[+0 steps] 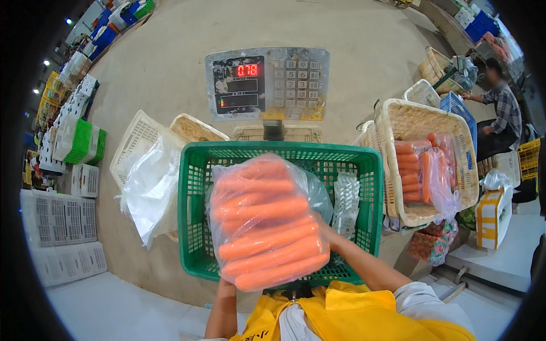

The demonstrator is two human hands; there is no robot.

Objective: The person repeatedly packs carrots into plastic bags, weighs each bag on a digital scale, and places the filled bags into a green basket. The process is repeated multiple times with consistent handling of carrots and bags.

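A clear plastic bag of carrots (268, 226) is held up above a green plastic crate (279, 147). My right hand (324, 230) grips the bag at its right side, the fingers hidden behind it. From below, my left wrist (227, 285) reaches under the lower left of the bag, which covers most of the left hand. Within the crate, to the right of the bag, lies a strip of printed labels (346, 204). Beyond the crate stands a digital scale display (268, 84) with lit red digits and a keypad.
Bagged carrots (411, 170) fill part of a cream plastic basket (426, 113) on the right. White plastic bags (151, 183) drape over another basket (136, 132) at left. A seated person (503, 106) is at far right. Stacked white crates (64, 221) line the left side.
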